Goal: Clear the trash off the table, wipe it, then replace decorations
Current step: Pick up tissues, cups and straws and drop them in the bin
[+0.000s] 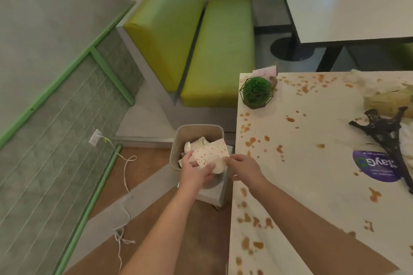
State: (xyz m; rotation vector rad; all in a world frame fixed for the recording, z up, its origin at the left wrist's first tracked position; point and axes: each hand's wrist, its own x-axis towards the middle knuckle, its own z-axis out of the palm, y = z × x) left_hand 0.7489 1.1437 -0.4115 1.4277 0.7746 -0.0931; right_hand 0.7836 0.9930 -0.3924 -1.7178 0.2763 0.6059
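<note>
My left hand (196, 171) and my right hand (244, 168) both hold a white dotted paper napkin (212, 152) with a crumpled wad under it, just above the beige trash bin (178, 140) on the floor left of the table. The bin has white paper trash inside. The white table (312, 163) is spattered with orange-brown sauce stains. On it stand a round green plant in a black wire frame (256, 92), a black Eiffel tower figure (386, 138) lying down, a purple round sticker (375, 166), and brown paper trash (388, 100) at the far right.
A green booth bench (214, 51) stands beyond the bin. Another white table (344, 2) is at the top right. A white cord (125, 174) trails from a wall outlet across the floor. A pink card (266, 71) sits behind the plant.
</note>
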